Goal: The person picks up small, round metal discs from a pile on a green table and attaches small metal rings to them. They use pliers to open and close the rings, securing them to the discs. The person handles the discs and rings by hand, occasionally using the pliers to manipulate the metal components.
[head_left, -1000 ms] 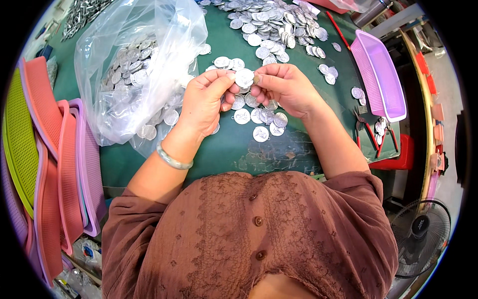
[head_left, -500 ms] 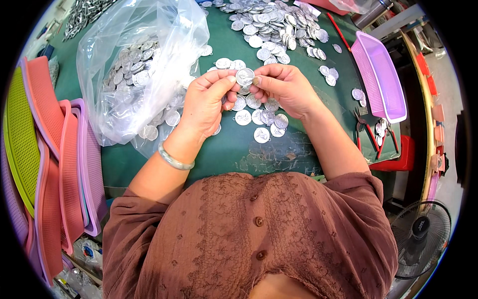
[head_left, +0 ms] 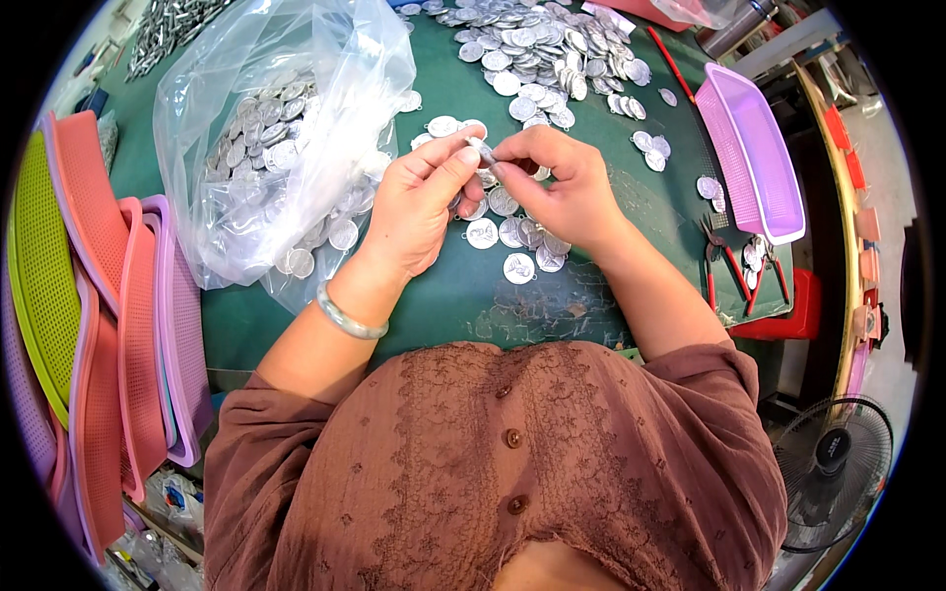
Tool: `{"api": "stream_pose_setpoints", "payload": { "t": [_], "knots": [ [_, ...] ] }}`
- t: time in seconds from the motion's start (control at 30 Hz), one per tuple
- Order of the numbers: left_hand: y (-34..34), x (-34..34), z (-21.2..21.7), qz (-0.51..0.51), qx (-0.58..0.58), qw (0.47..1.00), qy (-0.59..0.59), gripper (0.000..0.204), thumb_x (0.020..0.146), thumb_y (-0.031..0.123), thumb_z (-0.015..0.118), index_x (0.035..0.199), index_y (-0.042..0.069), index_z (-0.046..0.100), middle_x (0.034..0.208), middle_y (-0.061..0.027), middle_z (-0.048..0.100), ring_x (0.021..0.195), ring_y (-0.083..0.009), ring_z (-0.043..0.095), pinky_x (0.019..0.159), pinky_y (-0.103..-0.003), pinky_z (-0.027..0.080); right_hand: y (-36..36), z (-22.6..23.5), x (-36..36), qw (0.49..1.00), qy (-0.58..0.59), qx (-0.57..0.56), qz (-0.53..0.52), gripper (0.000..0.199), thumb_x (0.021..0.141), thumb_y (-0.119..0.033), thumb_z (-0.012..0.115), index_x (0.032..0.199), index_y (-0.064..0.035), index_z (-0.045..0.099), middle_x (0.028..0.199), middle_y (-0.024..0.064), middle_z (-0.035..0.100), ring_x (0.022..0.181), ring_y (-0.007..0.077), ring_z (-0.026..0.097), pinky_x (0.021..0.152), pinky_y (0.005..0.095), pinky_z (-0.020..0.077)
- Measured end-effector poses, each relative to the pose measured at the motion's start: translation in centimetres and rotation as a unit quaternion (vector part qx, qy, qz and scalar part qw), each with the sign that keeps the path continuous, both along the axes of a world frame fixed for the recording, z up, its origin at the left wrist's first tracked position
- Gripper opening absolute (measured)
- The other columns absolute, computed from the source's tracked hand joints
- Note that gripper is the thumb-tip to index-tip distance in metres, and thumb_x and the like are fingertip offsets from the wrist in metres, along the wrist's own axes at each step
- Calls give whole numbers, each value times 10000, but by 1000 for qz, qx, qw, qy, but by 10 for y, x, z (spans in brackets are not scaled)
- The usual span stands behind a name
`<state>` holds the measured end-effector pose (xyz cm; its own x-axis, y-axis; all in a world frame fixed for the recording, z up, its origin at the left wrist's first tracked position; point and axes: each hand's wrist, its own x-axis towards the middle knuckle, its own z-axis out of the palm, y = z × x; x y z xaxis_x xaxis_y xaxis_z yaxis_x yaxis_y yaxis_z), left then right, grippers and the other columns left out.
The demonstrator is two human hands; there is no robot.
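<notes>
Between both hands, above the green table (head_left: 414, 320), a round silver medal (head_left: 482, 151) is held nearly edge-on. The fingertips of my left hand (head_left: 419, 197) pinch its left side, and my right hand (head_left: 567, 182) grips the other side with thumb and forefinger. Just beneath the hands lie several loose medals (head_left: 481, 233) with small loops on their rims, some partly hidden by my fingers. To the left, a clear plastic bag (head_left: 187, 128) holds many more medals (head_left: 266, 133). A large heap of medals (head_left: 542, 49) covers the far middle of the table.
Red-handled pliers (head_left: 734, 266) lie at the right near a purple basket (head_left: 759, 158). Stacked plastic baskets (head_left: 94, 325) stand at the left edge. Small metal parts (head_left: 168, 34) are piled far left. A black fan (head_left: 833, 463) stands low at the right.
The medal has turned from facing up to nearly edge-on. My right hand has shifted its fingers over it, and my left hand's fingers have loosened slightly.
</notes>
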<state>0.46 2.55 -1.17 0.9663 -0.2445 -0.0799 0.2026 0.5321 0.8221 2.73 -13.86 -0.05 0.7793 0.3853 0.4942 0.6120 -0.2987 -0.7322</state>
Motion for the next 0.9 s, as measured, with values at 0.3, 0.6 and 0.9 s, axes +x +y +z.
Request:
{"api": "stream_pose_setpoints", "payload": {
  "t": [0.3,0.6,0.9],
  "knots": [
    [-1,1,1,-17,-26,999,13,253,836,58,467,1071,-8,532,693,-33,515,587,-96,439,535,-208,366,2,0,-3,998,44,44,11,156,702,9,598,847,-11,543,736,52,567,647,108,540,581,230,443],
    [4,5,7,-46,-92,991,81,279,851,83,393,1068,-46,510,769,-65,534,632,-121,475,552,-226,395,-1,-4,2,978,160,133,24,120,754,-10,552,871,-9,528,749,14,553,697,68,515,635,214,437],
    [4,7,7,-61,-135,983,106,335,884,178,357,1050,-76,500,766,-69,536,627,-124,483,537,-233,395,-14,-4,15,981,157,43,-103,131,770,-26,531,897,-8,552,769,22,562,684,77,515,610,215,420]
  ]
}}
